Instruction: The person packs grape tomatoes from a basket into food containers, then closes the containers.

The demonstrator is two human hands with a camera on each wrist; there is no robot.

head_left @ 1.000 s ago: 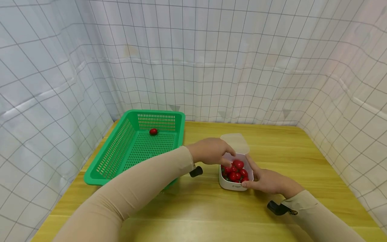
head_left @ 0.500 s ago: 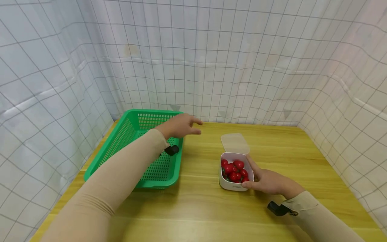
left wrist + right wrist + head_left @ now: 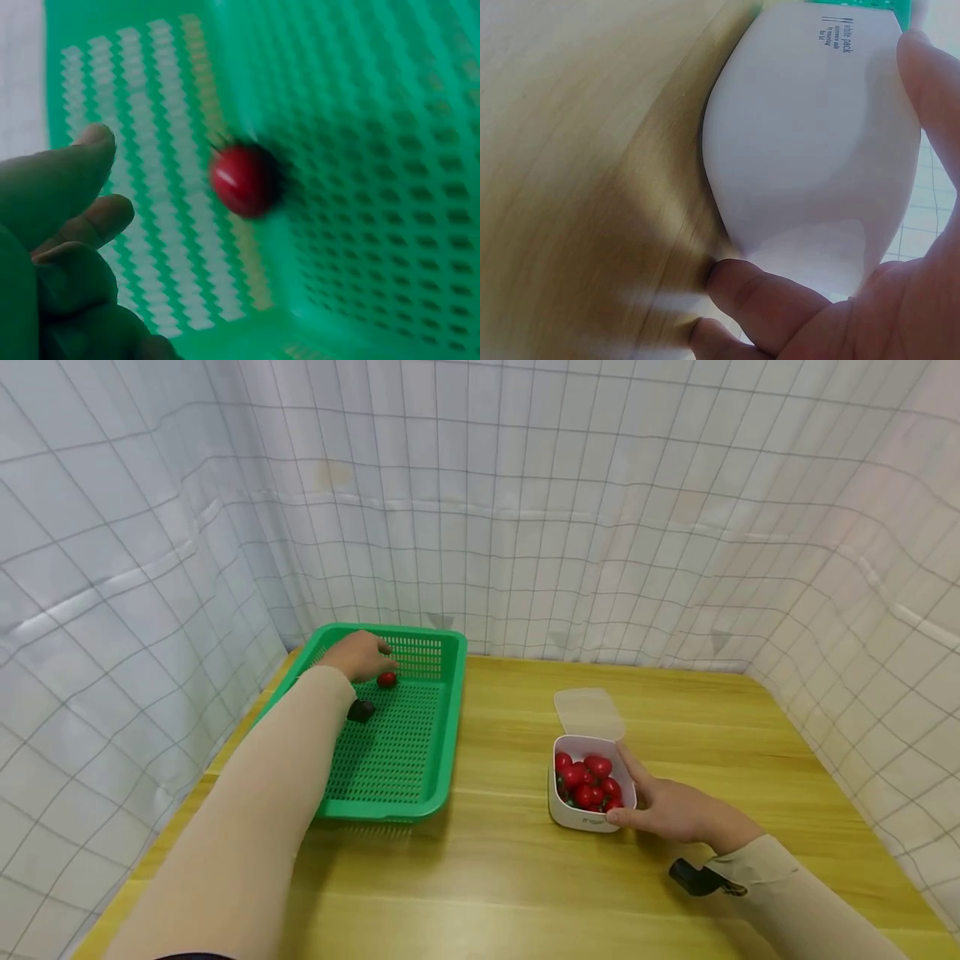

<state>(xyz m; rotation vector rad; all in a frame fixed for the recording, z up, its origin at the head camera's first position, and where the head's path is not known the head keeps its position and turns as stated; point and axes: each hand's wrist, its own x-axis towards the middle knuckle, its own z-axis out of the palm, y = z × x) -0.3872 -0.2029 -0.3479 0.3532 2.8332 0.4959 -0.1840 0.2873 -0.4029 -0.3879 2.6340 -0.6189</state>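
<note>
My left hand is over the far left part of the green plastic basket, just beside a lone cherry tomato. In the left wrist view that tomato lies where floor and wall of the basket meet, and a gap separates it from my loosely bent fingers. My right hand grips the near right corner of a white food container, thumb at the front rim and fingers along its side. Several cherry tomatoes are piled in the container. The right wrist view shows its printed wall close up.
A translucent lid lies flat on the wooden table right behind the container. White grid-patterned curtains enclose the table at the back and both sides.
My left hand has moved from over the container, across the table, left into the basket beside the tomato. My right hand stays on the container.
</note>
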